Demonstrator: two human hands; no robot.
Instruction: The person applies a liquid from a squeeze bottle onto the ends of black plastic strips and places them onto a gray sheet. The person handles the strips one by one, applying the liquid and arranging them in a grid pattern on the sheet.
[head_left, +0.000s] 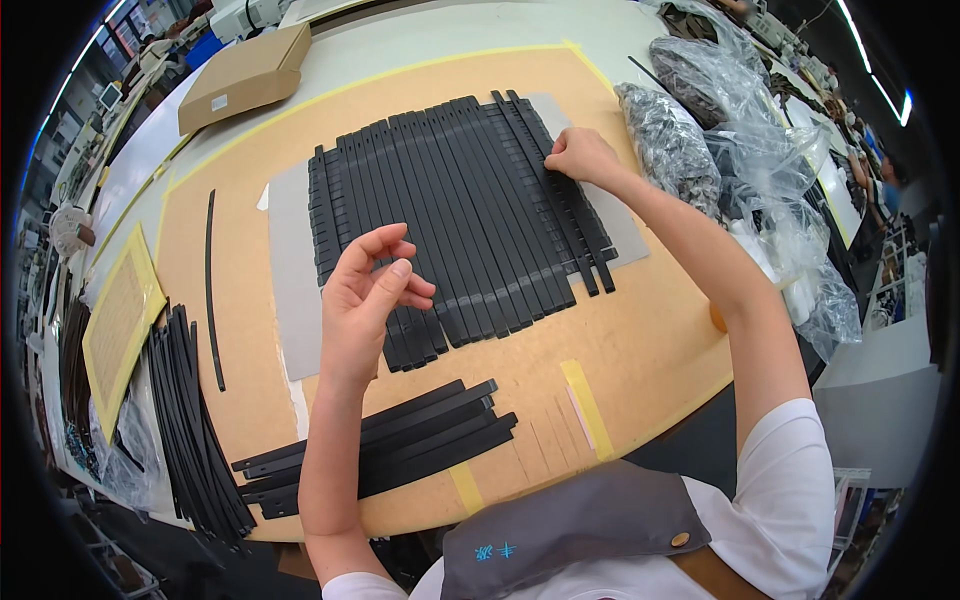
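Many black flat strips [450, 220] lie side by side in a row on a grey sheet [290, 280], which rests on a brown board [640, 340]. My right hand [580, 155] reaches to the far right of the row, with its fingertips pressing on the rightmost strips. Above the near left part of the row hovers my left hand [368, 290], raised with its fingers loosely curled and apart and nothing in it. A small stack of black strips [400, 445] lies near the board's front edge, just below my left forearm.
A large pile of black strips [190, 430] sits at the left edge, with one single strip [210, 290] lying apart. Clear plastic bags of dark parts [690, 130] are at the right. A cardboard box [245, 75] stands at the back left, a yellow-framed board [120, 320] at the left.
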